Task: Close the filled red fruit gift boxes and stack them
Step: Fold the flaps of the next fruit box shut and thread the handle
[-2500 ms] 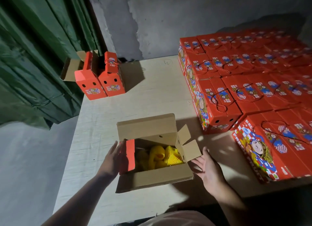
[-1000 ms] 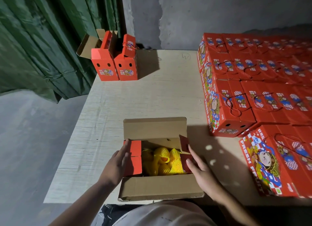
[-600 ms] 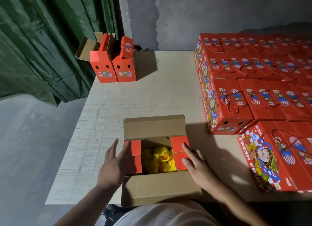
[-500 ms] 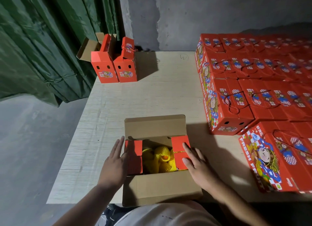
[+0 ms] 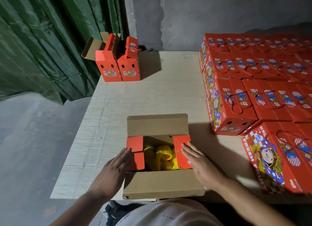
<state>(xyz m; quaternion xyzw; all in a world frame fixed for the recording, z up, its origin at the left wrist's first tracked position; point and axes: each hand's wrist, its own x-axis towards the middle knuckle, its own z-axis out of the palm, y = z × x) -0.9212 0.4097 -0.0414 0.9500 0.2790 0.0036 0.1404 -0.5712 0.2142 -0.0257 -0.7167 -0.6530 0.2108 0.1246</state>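
Left hand (image 5: 113,171) lies flat against the left side flap, right hand (image 5: 200,163) flat on the right one, fingers straight, nothing gripped. Open box (image 5: 160,160) sits at the surface's (image 5: 152,94) near edge. Thin cardboard, probably bendy; fruit (image 5: 159,155) adds weight, so I'd lift from underneath.

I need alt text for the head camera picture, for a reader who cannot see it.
Two open hands, left hand and right hand, press the red side flaps down on an open fruit box holding yellow netted fruit, on a pale table. Closed red boxes are stacked at right; two opened boxes stand far left by a green curtain.
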